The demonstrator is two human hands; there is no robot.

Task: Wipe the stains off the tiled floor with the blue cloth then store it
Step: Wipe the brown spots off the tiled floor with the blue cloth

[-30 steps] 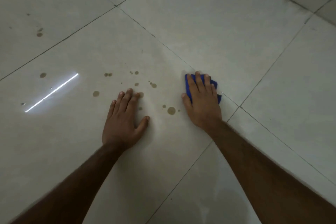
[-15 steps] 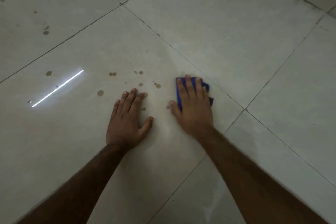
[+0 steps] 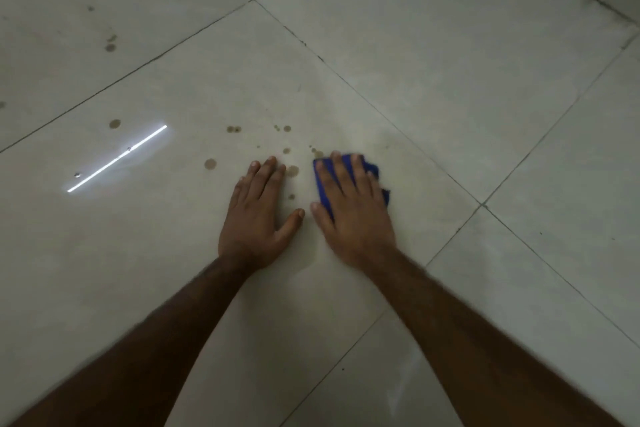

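Blue cloth (image 3: 374,171) under rt hand (image 3: 353,211), nr brown stains (image 3: 293,170).

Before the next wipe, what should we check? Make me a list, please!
1. The blue cloth lies under the right hand, flat on the tiled floor: ok.
2. Right hand's fingers straight, pressing the cloth: ok.
3. The left hand rests flat on the floor, off the cloth: ok.
4. Stains gone: not ok; brown spots lie by the left hand's fingertips and further left.
5. Wiping path free: not ok; the left hand lies between cloth and leftward spots.
6. Storage place: cannot tell; none in view.
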